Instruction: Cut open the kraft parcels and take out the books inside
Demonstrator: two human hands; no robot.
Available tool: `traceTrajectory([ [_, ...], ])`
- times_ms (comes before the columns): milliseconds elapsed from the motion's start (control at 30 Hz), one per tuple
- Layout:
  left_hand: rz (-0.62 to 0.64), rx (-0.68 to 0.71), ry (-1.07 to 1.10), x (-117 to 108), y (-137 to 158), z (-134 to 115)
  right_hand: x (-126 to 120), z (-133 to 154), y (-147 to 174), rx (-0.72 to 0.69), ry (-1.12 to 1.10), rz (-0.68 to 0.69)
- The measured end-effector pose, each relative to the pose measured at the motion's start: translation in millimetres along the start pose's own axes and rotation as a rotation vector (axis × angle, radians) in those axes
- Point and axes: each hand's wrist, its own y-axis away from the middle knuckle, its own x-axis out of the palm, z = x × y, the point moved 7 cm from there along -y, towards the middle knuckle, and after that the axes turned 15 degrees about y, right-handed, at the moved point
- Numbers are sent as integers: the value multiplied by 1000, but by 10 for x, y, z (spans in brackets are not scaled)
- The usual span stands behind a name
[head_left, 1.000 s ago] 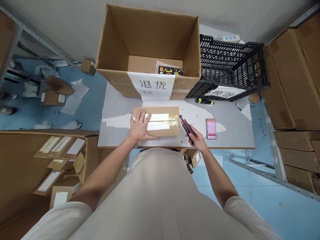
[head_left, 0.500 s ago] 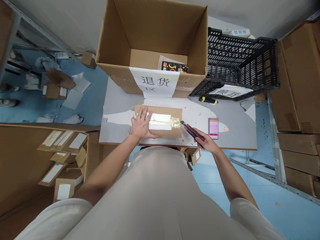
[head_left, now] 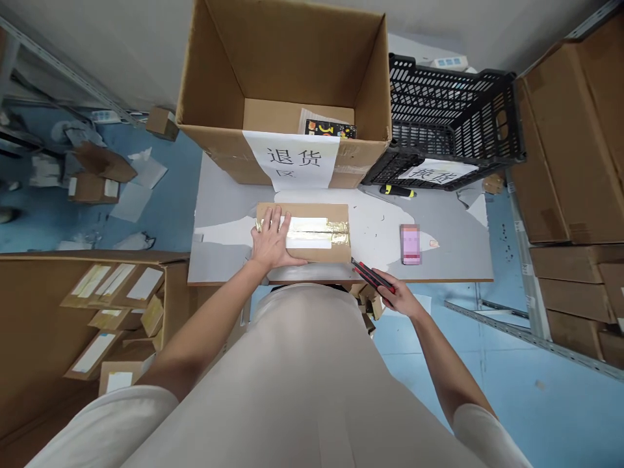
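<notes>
A small cardboard box [head_left: 316, 255] lies flat on the table, with a white label and shiny tape along its top. My left hand [head_left: 271, 239] rests on the left end of the box, fingers spread. In my right hand [head_left: 397, 296] is a red and black utility knife [head_left: 373, 276], held at the table's front edge. The tip of the knife points toward the lower right corner of the box; whether it touches cannot be made out.
Behind stands a large open carton [head_left: 224, 146] with a black printed package [head_left: 329, 128] inside. Beside it is a black plastic crate [head_left: 487, 140]. A yellow-black tool [head_left: 397, 191] and a phone [head_left: 410, 244] lie on the table [head_left: 453, 260]. At left, a big carton [head_left: 34, 312] holds several boxes.
My right hand has drawn the knife down toward me, from the taped right end of the box to near its front right corner. The left hand stays on the box.
</notes>
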Motion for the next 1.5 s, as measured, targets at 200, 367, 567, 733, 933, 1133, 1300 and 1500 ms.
traceTrajectory([
  [200, -59, 111, 4, -43, 106, -76, -321, -234, -528, 33, 314, -589],
  [367, -89, 210, 70, -12, 308, -113, 0, -333, -1148, 203, 685, -561],
  [567, -216, 219, 107, -111, 375, -132, -81, 122, -1164, 9, 758, -664],
  [733, -191, 239, 223, -22, 659, -179, 28, 1375, -1191, -604, 724, -445],
  [933, 12, 361, 255, 497, 1101, -205, 514, 1933, -1456, -708, 1224, -137],
  [1133, -103, 174, 164, 314, 954, -95, 36, 2199, -1727, -569, 1044, -642],
  [1300, -56, 374, -9, -143, 392, -327, 645, 2142, -1562, -824, 1498, -445],
  [1500, 109, 491, -313, -311, 45, -428, 1177, 1998, -1112, -890, 1884, 221],
])
